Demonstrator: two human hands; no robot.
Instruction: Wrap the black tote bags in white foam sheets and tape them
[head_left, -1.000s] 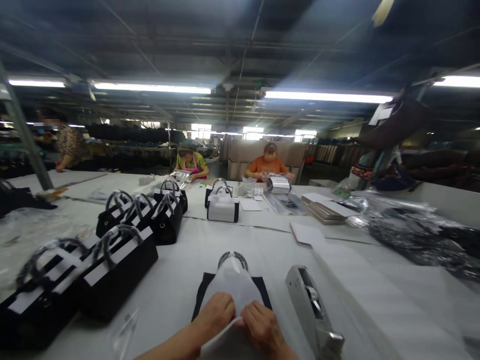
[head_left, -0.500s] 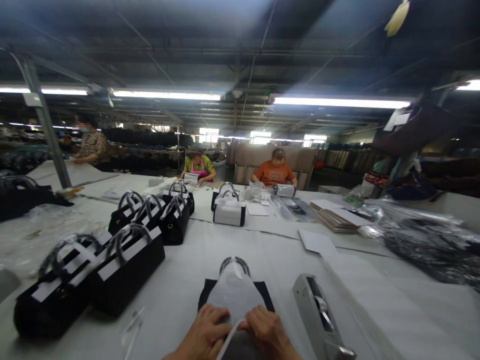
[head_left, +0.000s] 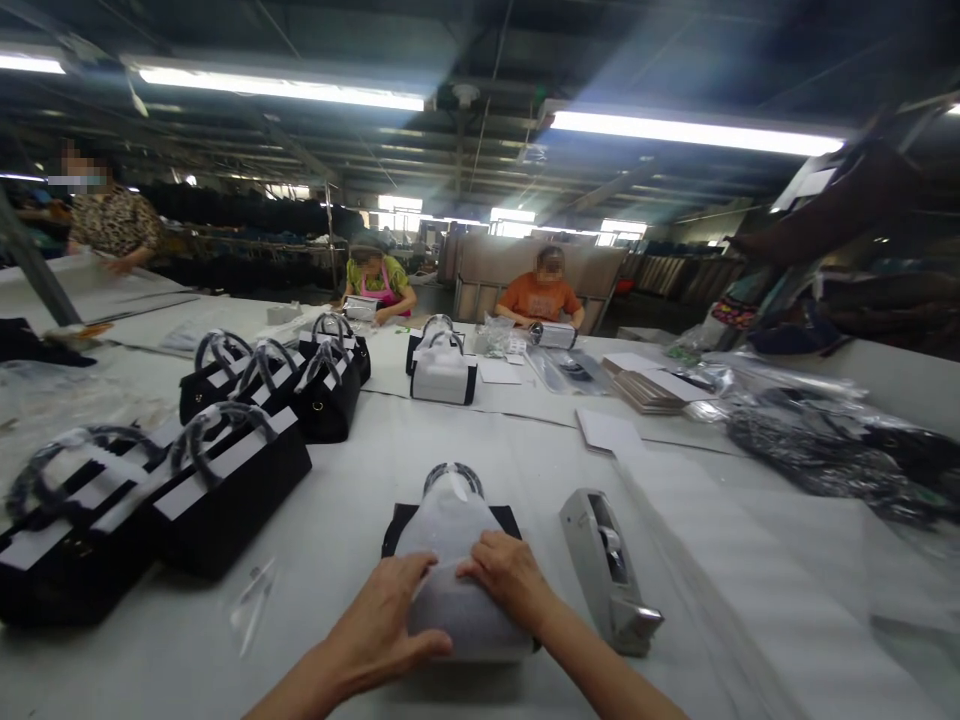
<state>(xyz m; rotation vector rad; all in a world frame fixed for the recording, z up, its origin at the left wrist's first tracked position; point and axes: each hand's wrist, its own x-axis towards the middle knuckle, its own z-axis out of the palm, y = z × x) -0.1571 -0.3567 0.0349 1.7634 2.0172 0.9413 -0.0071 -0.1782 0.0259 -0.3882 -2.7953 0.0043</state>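
Observation:
A black handbag [head_left: 397, 528] lies flat on the white table in front of me, wrapped in a thin white foam sheet [head_left: 450, 520]; its handle [head_left: 452, 473] shows at the far end. My left hand [head_left: 386, 620] presses the sheet's left side with curled fingers. My right hand [head_left: 504, 570] grips the sheet's fold on the right. A grey tape dispenser [head_left: 609, 570] stands just right of my right hand.
Black handbags with white paper bands [head_left: 225, 470] stand in a row at left, with more [head_left: 330, 385] farther back. A white handbag [head_left: 442, 380] sits mid-table. Cardboard sheets [head_left: 649, 390] and plastic bags [head_left: 817, 440] lie right. Three people work at the far side.
The view tilted down and my forearms show more. Both hands slid the foam sheet down over the near end of the bag and now press it flat.

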